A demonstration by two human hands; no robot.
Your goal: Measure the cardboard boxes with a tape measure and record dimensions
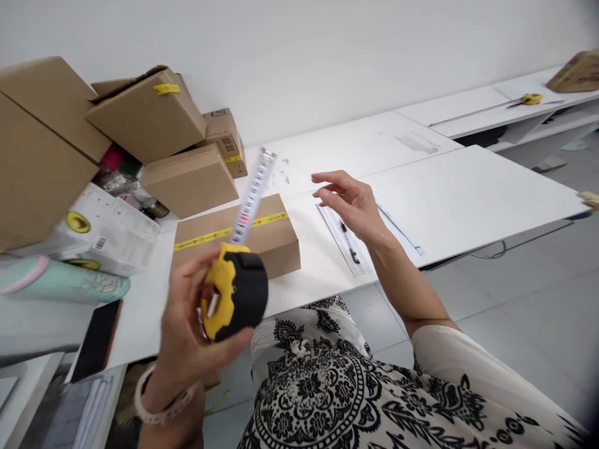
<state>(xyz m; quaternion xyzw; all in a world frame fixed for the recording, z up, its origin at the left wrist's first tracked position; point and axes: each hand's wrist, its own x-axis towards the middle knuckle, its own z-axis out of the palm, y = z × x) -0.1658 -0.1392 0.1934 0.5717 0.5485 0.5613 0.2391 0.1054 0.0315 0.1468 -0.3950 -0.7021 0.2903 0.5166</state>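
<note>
My left hand [187,330] is wrapped round a yellow and black tape measure [243,290], held up in front of me. A short length of its blade [255,193] sticks out, slanting up and away over a closed cardboard box [276,246] sealed with yellow tape. My right hand [350,202] hangs in the air to the right of the box, fingers apart and bent, with nothing in it. Below that hand lie a printed sheet [331,226] and a black pen [354,255] on the white table [444,206].
Several cardboard boxes [150,118] are stacked at the back left. Nearer are an avocado-print carton [116,231], a mint green bottle [93,285] and a dark phone [97,340]. Another tape measure [531,98] lies at the far right, near a box [578,73].
</note>
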